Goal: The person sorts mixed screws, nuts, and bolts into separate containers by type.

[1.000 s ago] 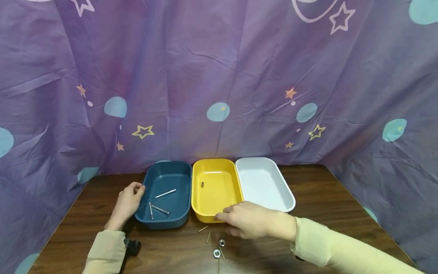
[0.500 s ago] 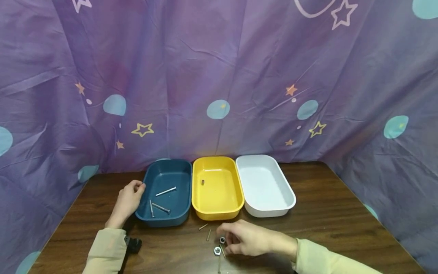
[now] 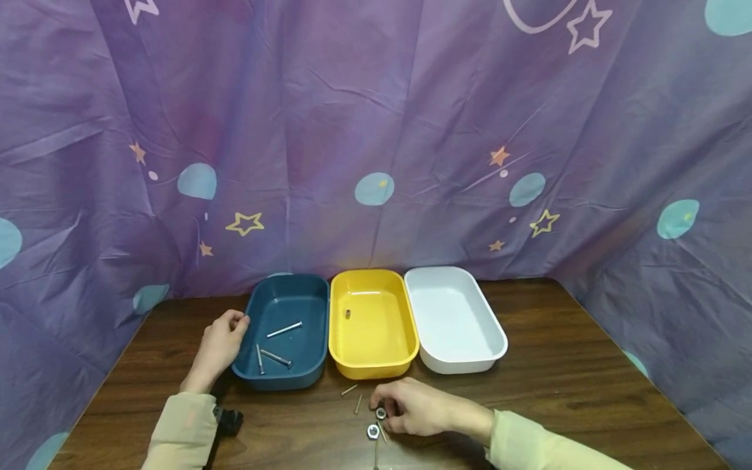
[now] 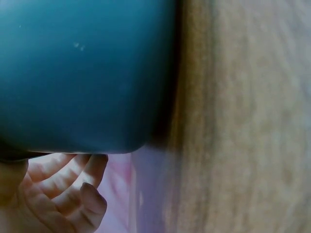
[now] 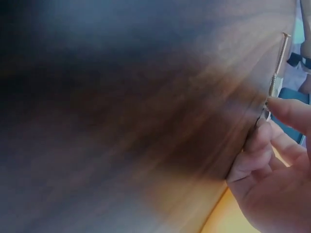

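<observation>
Right hand (image 3: 417, 408) moved from yellow tray (image 3: 378, 336) to nut (image 3: 381, 413) on table (image 3: 564, 391)

**Nut at right hand, blue tray at left**

Hex nut (image 3: 380, 413): silver, hole showing, sits between thumb and forefinger of right hand (image 3: 420, 406); grip unclear. Second nut (image 3: 373, 431) just beside, hole up. Four thin brass-coloured screws (image 3: 358, 404) lie loose around them, mixed angles. Blue tray (image 3: 299, 303): upright, rounded corners, left hand (image 3: 219, 341) at its left rim; three silver bolts (image 3: 284, 330) lying inside.
</observation>
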Motion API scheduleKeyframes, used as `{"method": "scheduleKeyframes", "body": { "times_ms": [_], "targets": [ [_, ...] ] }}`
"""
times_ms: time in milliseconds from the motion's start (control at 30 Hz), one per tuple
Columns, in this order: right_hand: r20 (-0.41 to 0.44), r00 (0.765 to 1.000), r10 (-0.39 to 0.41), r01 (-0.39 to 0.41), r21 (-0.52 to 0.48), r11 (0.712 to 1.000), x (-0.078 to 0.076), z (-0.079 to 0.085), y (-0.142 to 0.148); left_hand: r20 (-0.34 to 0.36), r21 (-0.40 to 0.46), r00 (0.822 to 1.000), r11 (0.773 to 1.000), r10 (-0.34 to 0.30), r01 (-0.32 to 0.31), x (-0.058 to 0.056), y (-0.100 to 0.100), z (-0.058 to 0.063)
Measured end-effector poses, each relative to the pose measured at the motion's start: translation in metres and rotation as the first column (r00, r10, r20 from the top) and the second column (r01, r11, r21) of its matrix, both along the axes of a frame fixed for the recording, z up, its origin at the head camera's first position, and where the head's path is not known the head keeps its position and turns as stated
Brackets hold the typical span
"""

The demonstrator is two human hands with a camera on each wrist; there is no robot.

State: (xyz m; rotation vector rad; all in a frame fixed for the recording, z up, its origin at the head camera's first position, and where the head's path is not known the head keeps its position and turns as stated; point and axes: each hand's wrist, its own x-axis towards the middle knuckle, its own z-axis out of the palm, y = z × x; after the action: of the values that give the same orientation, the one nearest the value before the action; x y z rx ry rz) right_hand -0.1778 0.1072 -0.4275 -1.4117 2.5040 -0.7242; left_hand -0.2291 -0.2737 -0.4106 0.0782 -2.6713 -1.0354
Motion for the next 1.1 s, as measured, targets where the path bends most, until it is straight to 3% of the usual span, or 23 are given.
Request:
{"method": "scheduleKeyframes", "body": {
  "times_ms": [433, 800, 1100],
  "targets": [
    [0.031, 0.999, -0.024, 0.02, 0.115, 0.993, -0.004, 0.005, -0.006, 0.019, -0.001, 1.0, 1.0, 0.009, -0.009, 0.001, -0.002, 0.0],
    [0.01, 1.0, -0.015, 0.012, 0.291, 0.957, -0.001, 0.022, -0.012, 0.023, 0.001, 1.0, 1.0, 0.0, 0.0, -0.003, 0.0, 0.0],
    [-0.014, 1.0, -0.026, 0.029, 0.316, 0.948, 0.001, 0.024, -0.012, 0.014, 0.0, 1.0, 1.0, 0.007, -0.007, -0.003, 0.001, -0.001]
  ]
}}
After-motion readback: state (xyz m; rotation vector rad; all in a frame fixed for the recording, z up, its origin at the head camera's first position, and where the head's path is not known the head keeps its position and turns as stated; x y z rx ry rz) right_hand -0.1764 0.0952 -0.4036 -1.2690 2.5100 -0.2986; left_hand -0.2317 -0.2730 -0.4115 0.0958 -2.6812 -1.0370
